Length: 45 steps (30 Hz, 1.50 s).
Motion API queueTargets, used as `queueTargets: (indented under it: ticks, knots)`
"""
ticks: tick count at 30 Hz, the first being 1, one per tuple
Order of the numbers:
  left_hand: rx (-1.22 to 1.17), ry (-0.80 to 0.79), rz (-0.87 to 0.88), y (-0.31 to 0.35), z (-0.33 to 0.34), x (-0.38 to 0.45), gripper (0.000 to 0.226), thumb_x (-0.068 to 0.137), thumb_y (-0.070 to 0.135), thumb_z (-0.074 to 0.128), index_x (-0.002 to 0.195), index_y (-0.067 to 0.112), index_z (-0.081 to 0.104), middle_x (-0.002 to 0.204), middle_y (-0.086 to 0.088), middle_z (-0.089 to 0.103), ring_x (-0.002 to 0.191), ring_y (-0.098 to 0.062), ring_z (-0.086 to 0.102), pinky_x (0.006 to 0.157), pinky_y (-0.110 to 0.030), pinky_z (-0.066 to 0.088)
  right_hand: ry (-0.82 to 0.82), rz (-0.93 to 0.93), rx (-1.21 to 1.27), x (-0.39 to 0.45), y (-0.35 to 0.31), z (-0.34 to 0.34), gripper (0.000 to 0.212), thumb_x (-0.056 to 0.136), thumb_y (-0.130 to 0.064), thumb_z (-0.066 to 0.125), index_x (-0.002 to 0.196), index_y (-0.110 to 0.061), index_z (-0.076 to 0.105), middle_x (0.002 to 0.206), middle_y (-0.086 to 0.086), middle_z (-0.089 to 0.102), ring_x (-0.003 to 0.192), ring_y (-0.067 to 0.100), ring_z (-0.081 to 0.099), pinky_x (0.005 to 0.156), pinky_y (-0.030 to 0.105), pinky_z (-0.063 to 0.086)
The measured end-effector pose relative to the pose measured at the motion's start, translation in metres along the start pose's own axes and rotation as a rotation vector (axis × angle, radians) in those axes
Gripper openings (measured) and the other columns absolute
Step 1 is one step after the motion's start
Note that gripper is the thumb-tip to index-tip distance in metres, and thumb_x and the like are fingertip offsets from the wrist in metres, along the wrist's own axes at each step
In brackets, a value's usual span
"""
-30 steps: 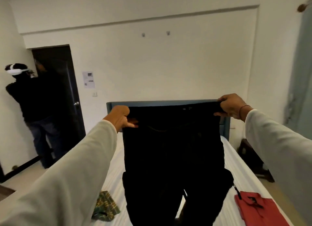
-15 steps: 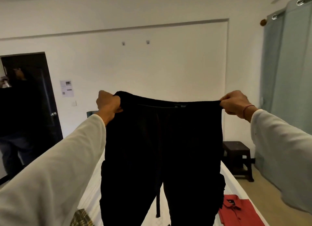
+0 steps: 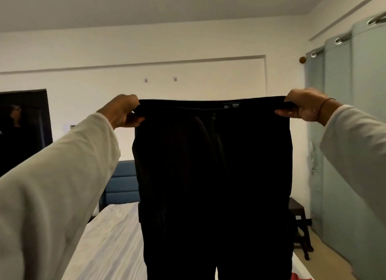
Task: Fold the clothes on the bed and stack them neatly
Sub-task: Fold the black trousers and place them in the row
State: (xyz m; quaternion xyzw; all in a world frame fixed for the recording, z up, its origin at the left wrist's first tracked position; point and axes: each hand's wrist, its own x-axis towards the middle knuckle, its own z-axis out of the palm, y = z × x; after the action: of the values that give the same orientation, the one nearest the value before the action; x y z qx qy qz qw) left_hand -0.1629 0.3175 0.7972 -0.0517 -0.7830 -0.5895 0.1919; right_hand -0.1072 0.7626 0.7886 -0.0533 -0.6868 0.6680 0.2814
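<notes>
I hold the black trousers (image 3: 213,175) above the bed (image 3: 108,238): left hand (image 3: 123,112) and right hand (image 3: 302,107) pinch opposite waistband ends, fingers curled; legs hang straight down, equally near both.

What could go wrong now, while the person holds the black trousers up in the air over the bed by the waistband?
1. The left hand and right hand grip only the waistband corners of the black trousers, so one corner might slip free.
2. The legs hang loose and could crumple on the white-sheeted bed when lowered.
3. The raised trousers hide most of the bed, so they could land on the red garment.
</notes>
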Motion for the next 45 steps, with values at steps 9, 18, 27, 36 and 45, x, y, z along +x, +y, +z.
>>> queueTargets:
  ticks: [9,18,27,36,45]
  knots:
    - [0.37,-0.361,0.368,-0.053,-0.023,0.007,0.041,0.075,0.058,0.079,0.098,0.025,0.071,0.074,0.013,0.064,0.066,-0.01,0.055,0.061,-0.021,0.039,-0.336,0.007,0.068,-0.034,0.021,-0.018,0.055,0.073,-0.008,0.082,0.12,0.012,0.063,0.117,0.019,0.072,0.093,0.02,0.075,0.072,0.023,0.06]
    - [0.554,-0.212,0.695,-0.07,-0.01,0.009,0.055,0.07,0.071,0.072,0.083,0.017,0.065,0.089,0.002,0.063,0.081,-0.015,0.063,0.071,-0.032,0.049,-0.064,-0.588,-0.688,-0.041,0.057,0.005,0.039,0.065,-0.04,0.092,0.081,-0.018,0.065,0.071,-0.002,0.06,0.065,0.012,0.055,0.055,0.017,0.039]
    - [-0.085,-0.388,0.705,-0.083,0.003,-0.01,0.063,0.089,0.01,0.071,0.146,0.031,0.052,0.123,-0.008,0.069,0.114,-0.018,0.067,0.099,-0.028,0.053,-0.117,-0.692,-0.841,-0.029,0.076,-0.016,0.029,0.082,-0.046,0.07,0.085,-0.017,0.075,0.07,-0.006,0.067,0.062,0.016,0.06,0.059,0.021,0.044]
    - [-0.085,-0.27,0.55,-0.09,0.006,-0.006,0.025,0.077,0.021,0.081,0.095,0.006,0.072,0.084,-0.005,0.074,0.08,-0.02,0.072,0.066,-0.023,0.058,-0.413,-0.571,-0.866,-0.03,0.072,-0.029,0.029,0.1,-0.014,0.058,0.124,-0.026,0.068,0.08,-0.029,0.07,0.069,-0.001,0.06,0.064,0.013,0.046]
    - [0.041,-0.016,0.438,-0.094,0.021,0.005,0.053,0.072,0.039,0.087,0.097,0.001,0.059,0.085,-0.01,0.066,0.075,-0.02,0.063,0.066,-0.03,0.054,-0.692,-0.553,-0.893,-0.044,0.057,-0.007,0.077,0.104,0.008,0.038,0.155,-0.048,0.023,0.124,-0.042,0.058,0.114,-0.011,0.058,0.107,0.022,0.045]
